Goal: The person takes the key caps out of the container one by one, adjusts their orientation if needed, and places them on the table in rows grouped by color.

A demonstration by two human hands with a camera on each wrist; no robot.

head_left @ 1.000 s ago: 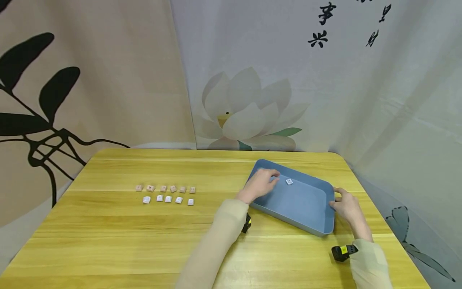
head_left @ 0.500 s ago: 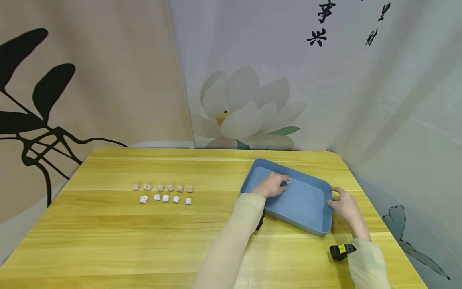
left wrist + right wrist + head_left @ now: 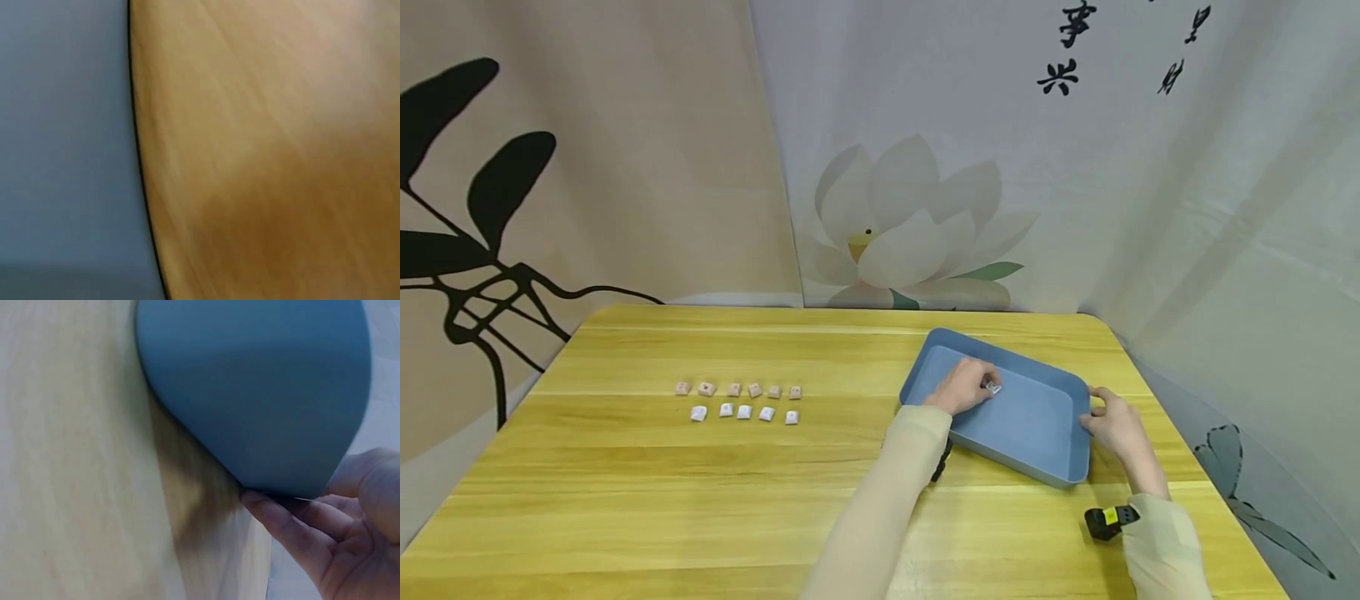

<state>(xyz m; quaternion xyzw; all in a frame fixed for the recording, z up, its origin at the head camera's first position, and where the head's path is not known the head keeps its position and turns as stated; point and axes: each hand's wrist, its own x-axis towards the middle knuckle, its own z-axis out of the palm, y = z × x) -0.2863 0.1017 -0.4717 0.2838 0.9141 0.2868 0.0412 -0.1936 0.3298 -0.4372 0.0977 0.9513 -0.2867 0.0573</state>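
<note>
On the left of the surface [image 3: 625,467] we see two short rows of keycaps: six tan keycaps [image 3: 737,389] behind, five white keycaps [image 3: 743,412] in front, all lying where they lay a second ago. Moving right, our left hand [image 3: 961,387] is inside the blue tray [image 3: 1037,425]. A second ago it rested at the tray's near-left rim, with the lone white keycap [image 3: 993,387] lying free on the tray floor just beyond it; half a second ago it had reached that keycap, and now its fingers [image 3: 983,377] are curled together over the keycap, pinching it, and the keycap looks lifted or tilted off the floor, though this is small in the head view. We judge the pick-up is made, so the keycap can leave the tray. At the far right, our right hand [image 3: 1116,427] keeps holding the tray's right rim, thumb on top and fingers [image 3: 281,519] under the edge, steadying it.
</note>
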